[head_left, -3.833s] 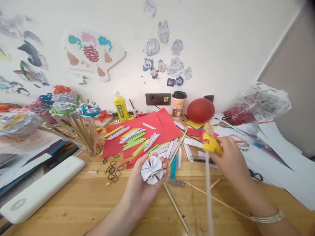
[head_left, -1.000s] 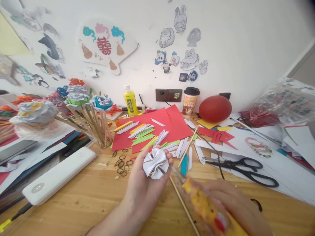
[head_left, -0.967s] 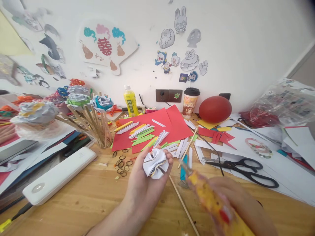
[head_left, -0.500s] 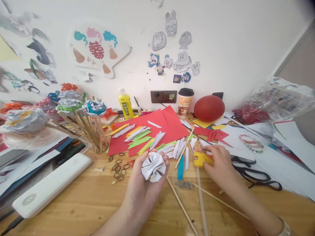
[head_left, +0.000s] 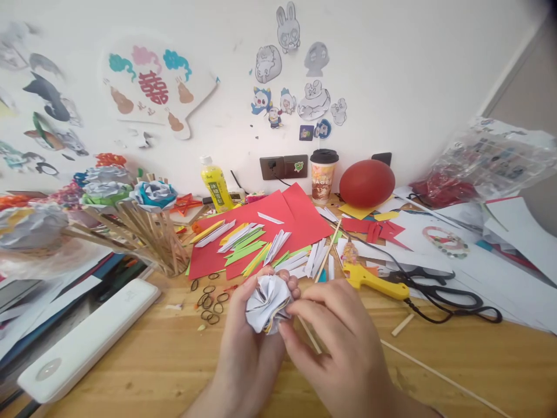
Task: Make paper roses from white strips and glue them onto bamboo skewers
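Observation:
A round, pleated white paper flower (head_left: 268,305) with a thin yellow edge rests in my left hand (head_left: 255,348), whose fingers curl around it. From the right, my right hand (head_left: 343,342) pinches the flower's lower right edge between thumb and fingers. A yellow hot glue gun (head_left: 378,283) lies on the table just beyond my right hand, its nozzle pointing up and to the left. Behind the flower are folded paper strips (head_left: 246,249) in white, green and yellow on red paper sheets (head_left: 304,217).
Several rubber bands (head_left: 208,305) lie left of my hands, near a white power bank-like bar (head_left: 91,339). Wooden sticks (head_left: 161,244) stand at left beside paper flowers (head_left: 108,180). Black scissors (head_left: 456,293), a red balloon (head_left: 368,183), a cup (head_left: 323,177) and a yellow bottle (head_left: 216,186) are farther back.
My right hand has let go of the glue gun, now lying on the table, and come left to the paper flower. The flower has turned slightly in my left hand.

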Action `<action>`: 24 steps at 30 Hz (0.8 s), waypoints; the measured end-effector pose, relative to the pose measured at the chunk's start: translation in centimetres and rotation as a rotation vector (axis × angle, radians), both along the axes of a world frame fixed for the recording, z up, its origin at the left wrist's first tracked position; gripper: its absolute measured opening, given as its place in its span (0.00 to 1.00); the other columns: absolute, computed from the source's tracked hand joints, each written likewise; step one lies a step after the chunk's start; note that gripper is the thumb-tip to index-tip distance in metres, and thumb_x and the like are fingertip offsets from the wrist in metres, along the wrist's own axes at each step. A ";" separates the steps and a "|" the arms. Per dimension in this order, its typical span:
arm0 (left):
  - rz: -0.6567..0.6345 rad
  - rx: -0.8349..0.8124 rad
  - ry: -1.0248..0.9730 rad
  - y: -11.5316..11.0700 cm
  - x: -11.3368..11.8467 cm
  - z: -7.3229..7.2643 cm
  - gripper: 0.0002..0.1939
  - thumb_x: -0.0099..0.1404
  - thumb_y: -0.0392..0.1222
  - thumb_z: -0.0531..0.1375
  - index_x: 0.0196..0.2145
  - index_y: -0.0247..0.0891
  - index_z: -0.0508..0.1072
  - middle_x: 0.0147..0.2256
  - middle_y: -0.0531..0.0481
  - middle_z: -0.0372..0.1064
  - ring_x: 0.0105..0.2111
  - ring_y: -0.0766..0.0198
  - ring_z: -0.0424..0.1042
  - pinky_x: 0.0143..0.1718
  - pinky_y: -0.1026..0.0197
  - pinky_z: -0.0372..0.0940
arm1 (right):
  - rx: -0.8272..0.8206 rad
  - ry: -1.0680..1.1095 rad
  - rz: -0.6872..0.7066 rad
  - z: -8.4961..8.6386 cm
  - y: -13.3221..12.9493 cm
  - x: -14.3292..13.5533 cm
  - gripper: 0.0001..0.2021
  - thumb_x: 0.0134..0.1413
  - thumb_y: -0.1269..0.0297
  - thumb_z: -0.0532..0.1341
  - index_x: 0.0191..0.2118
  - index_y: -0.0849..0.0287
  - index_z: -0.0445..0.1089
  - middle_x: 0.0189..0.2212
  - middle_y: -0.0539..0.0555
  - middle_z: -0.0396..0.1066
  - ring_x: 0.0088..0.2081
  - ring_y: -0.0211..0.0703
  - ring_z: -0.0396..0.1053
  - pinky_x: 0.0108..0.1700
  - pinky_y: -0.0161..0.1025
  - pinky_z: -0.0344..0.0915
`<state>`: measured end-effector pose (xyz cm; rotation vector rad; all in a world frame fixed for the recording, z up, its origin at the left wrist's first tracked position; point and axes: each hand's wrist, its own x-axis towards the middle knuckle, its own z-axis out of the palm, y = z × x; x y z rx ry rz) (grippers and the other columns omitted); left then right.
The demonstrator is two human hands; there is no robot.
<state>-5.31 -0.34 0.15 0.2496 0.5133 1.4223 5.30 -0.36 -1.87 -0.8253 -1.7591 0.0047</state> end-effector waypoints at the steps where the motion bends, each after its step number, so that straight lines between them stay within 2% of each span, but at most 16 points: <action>1: -0.003 0.004 -0.001 -0.1 0.0 0.0 0.09 0.59 0.39 0.57 0.25 0.33 0.74 0.26 0.48 0.69 0.30 0.65 0.71 0.35 0.66 0.70 | 0.002 -0.004 -0.009 0.1 -0.1 0.0 0.03 0.51 0.73 0.58 0.32 0.61 0.68 0.28 0.54 0.69 0.31 0.42 0.64 0.32 0.40 0.64; 6: -0.005 0.016 0.013 -0.2 0.1 -0.1 0.08 0.58 0.39 0.58 0.25 0.33 0.74 0.26 0.49 0.69 0.30 0.66 0.72 0.36 0.66 0.69 | 0.015 -0.031 -0.026 0.4 -0.4 -0.1 0.04 0.50 0.75 0.58 0.30 0.61 0.68 0.26 0.54 0.68 0.30 0.42 0.63 0.32 0.40 0.63; 11: -0.023 0.009 0.013 -0.1 0.2 -0.2 0.08 0.58 0.40 0.58 0.26 0.34 0.74 0.27 0.49 0.69 0.31 0.67 0.72 0.38 0.67 0.68 | 0.035 -0.051 -0.029 0.2 -0.4 -0.2 0.05 0.54 0.75 0.57 0.30 0.61 0.68 0.26 0.53 0.68 0.31 0.41 0.62 0.33 0.39 0.62; 24: 0.055 0.017 0.120 -0.5 0.4 0.0 0.08 0.57 0.42 0.57 0.25 0.36 0.73 0.26 0.49 0.68 0.29 0.64 0.70 0.35 0.63 0.68 | 0.090 -0.051 -0.086 0.2 -0.8 -1.0 0.06 0.53 0.76 0.58 0.26 0.63 0.67 0.23 0.54 0.69 0.27 0.41 0.63 0.30 0.39 0.61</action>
